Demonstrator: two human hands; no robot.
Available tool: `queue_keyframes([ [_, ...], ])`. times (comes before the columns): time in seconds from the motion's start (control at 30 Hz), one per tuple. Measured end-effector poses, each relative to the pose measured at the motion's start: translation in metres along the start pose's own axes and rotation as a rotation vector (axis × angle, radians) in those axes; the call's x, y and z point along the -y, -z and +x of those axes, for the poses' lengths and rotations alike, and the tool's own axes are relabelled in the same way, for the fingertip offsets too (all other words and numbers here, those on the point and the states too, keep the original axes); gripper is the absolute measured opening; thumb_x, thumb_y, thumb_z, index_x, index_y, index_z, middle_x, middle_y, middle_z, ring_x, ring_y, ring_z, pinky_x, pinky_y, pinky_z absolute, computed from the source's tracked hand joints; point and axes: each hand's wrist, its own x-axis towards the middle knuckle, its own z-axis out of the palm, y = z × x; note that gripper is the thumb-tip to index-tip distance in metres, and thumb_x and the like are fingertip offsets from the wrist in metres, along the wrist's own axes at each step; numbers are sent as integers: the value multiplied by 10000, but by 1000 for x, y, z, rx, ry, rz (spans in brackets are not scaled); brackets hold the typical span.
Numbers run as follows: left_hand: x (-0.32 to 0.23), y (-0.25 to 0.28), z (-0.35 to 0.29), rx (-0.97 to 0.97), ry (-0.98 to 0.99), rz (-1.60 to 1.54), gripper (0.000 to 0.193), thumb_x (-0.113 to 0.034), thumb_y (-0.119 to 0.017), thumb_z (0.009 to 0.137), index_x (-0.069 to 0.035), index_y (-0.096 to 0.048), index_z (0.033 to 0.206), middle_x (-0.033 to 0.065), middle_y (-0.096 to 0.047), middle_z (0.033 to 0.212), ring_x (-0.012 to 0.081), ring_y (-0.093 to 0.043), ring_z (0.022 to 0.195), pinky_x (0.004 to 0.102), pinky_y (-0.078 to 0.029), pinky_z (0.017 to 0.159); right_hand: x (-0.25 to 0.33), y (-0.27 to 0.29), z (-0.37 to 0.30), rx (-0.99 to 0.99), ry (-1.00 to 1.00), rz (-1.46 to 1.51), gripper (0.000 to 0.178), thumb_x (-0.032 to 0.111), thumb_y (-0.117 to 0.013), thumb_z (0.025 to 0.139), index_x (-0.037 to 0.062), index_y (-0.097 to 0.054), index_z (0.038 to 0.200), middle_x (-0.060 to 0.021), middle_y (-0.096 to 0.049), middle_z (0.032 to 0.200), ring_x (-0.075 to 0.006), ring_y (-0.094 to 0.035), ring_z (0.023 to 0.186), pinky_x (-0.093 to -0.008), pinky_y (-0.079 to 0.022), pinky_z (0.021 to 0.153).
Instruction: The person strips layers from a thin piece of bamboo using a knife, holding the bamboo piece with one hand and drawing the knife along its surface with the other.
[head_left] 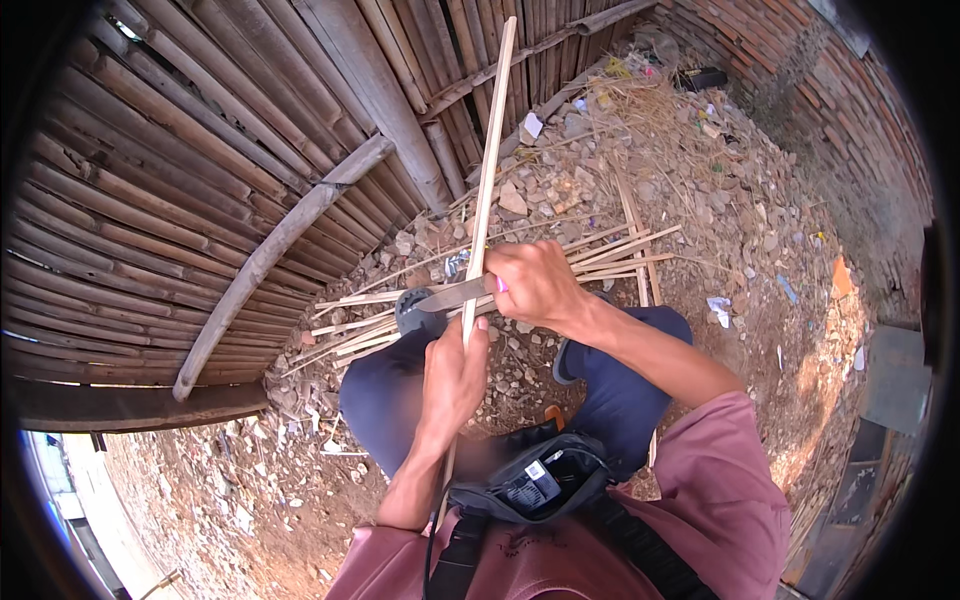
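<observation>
Left hand (455, 372): fingers closed round a long pale bamboo strip (491, 160), which slants from the lap to the far side. Right hand (538, 284): fist tight on a knife (450, 298), blade pointing left across the strip, just beyond the left thumb. Cut strips (625, 256) (loosely piled) lie on stony ground beyond the knees, near the bamboo wall (250, 190).
</observation>
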Motion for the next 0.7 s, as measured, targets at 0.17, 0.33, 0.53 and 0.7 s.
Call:
queue_keyframes([
  [0.17, 1, 2, 2, -24, -35, 50, 375, -279, -526, 1135, 64, -632, 1029, 173, -626, 647, 306, -654, 576, 472, -489, 599, -2, -1, 3, 32, 17, -68, 118, 81, -647, 776, 11, -725, 830, -161, -708, 705, -338, -732, 607, -475, -578, 521],
  [0.33, 8, 3, 1, -15, -2, 15, 384, -284, -528, 1136, 66, -636, 1021, 185, -614, 652, 305, -636, 575, 475, -481, 601, -1, -2, 4, 2, 18, -66, 128, 50, -625, 769, 7, -722, 841, -155, -696, 699, -347, -693, 561, -468, -550, 498],
  [0.53, 6, 4, 1, -33, -6, 31, 387, -295, -522, 1138, 59, -637, 1031, 198, -609, 659, 321, -628, 579, 486, -477, 611, 1, -2, 6, 35, -5, -101, 131, 63, -648, 766, 1, -731, 847, -159, -717, 716, -332, -722, 579, -455, -571, 498],
  [0.7, 5, 4, 2, -34, -8, 40, 387, -301, -516, 1139, 54, -638, 1042, 202, -610, 662, 336, -640, 586, 492, -478, 615, 1, -1, 6, 56, -21, -128, 130, 76, -675, 766, -3, -739, 847, -163, -733, 725, -324, -749, 603, -447, -589, 508],
])
